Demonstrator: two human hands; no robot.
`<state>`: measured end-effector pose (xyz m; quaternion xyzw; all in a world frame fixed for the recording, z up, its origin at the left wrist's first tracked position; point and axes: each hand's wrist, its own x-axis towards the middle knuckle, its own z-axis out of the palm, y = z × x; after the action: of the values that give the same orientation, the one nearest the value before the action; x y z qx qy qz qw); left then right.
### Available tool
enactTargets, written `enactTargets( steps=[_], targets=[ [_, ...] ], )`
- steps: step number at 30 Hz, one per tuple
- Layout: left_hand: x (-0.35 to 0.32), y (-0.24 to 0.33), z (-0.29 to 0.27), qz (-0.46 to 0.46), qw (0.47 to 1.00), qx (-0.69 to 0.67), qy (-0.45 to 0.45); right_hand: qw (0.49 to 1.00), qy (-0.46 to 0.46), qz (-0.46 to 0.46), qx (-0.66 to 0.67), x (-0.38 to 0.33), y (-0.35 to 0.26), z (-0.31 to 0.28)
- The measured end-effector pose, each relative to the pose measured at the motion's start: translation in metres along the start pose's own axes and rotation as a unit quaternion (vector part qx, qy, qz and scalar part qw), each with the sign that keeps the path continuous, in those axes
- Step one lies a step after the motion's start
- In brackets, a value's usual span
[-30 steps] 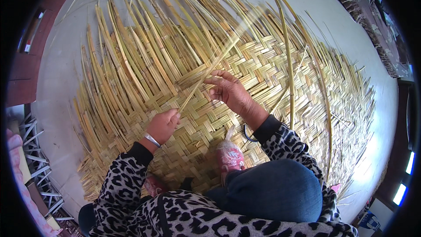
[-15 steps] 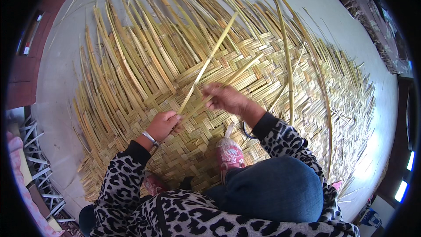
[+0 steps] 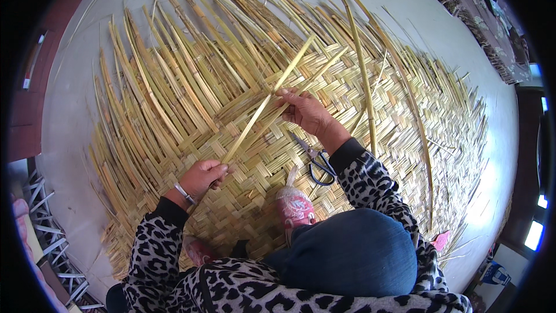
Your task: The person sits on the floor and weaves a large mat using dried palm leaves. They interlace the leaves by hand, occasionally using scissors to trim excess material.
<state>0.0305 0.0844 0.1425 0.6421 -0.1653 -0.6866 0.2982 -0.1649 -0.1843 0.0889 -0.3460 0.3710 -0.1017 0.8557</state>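
Observation:
A large woven mat (image 3: 370,116) of pale bamboo strips lies on the grey floor, woven at the right and lower part, loose strips fanning out at the upper left. My left hand (image 3: 202,177) grips the near end of one long bamboo strip (image 3: 269,98), which rises at a slant toward the upper right. My right hand (image 3: 307,110) pinches loose strips beside that strip at the edge of the woven part. Both forearms wear leopard-print sleeves.
Dark-handled scissors (image 3: 317,162) lie on the mat just under my right wrist. My pink patterned shoe (image 3: 294,206) and blue-clad knee (image 3: 347,252) rest on the mat. A white metal rack (image 3: 40,237) stands at the lower left. Patterned cloth (image 3: 486,17) lies at the upper right.
The long strip has been raised and pulled across the weave. My left hand slid toward me along it; my right hand moved slightly left onto the neighbouring strips.

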Motion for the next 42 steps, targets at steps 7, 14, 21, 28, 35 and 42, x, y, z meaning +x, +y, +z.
enactTargets(
  steps=[7,14,21,28,35,42],
  targets=[
    [0.000,0.003,-0.008,0.046,0.992,0.108,-0.040,0.996,-0.085,0.009,-0.002,-0.003,-0.008,-0.002],
    [-0.004,0.021,-0.024,0.015,0.989,0.111,-0.099,0.994,-0.112,0.002,0.020,0.000,-0.013,0.001],
    [-0.025,0.058,-0.050,0.045,0.994,0.086,-0.049,0.993,-0.087,-0.005,0.073,0.009,-0.009,0.012],
    [-0.032,0.053,-0.072,0.039,0.986,0.165,0.002,0.988,-0.157,-0.002,0.012,0.027,-0.020,0.046],
    [-0.037,0.002,-0.156,0.143,0.770,0.414,0.464,0.940,-0.250,0.040,-0.228,0.082,-0.053,0.117],
    [-0.015,-0.049,-0.182,0.131,0.852,-0.122,0.492,0.799,-0.339,0.066,-0.491,0.137,-0.040,0.202]
  ],
)
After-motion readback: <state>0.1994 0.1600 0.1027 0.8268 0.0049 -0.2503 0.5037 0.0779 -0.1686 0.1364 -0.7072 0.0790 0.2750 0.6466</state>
